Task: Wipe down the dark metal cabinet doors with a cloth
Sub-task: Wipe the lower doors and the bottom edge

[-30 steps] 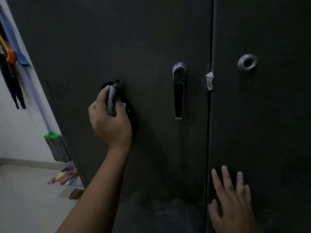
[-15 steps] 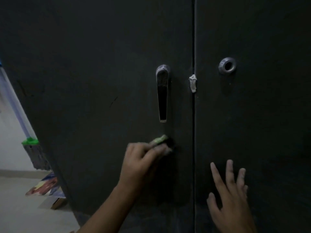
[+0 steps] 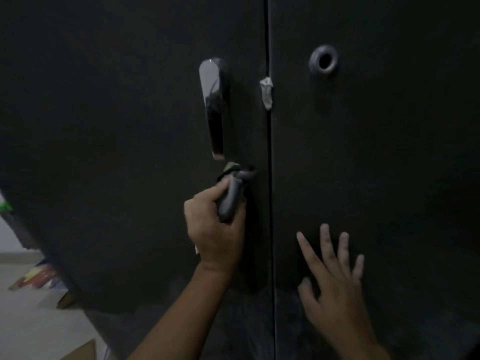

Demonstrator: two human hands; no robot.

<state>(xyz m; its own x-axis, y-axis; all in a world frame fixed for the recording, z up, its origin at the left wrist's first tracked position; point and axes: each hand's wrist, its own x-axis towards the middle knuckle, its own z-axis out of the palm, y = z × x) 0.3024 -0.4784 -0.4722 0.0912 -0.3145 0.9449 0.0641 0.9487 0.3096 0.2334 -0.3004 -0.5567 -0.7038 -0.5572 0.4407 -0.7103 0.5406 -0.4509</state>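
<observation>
You're in a plain indoor room that reads as a home's storage corner or a back room, though which of the two you can't tell. Nearly all of your view is filled by a tall dark metal cabinet (image 3: 104, 126) with two doors, a lever handle (image 3: 214, 107) and a round lock ring (image 3: 323, 59). At its left edge you see a pale floor (image 3: 31, 328) meeting a white wall (image 3: 6, 237), with coloured printed papers (image 3: 39, 276) lying on the floor and a cardboard box (image 3: 80, 352) nearer you — ordinary household clutter.

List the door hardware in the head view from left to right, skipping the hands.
Lever handle → pale wad → round lock ring.
</observation>
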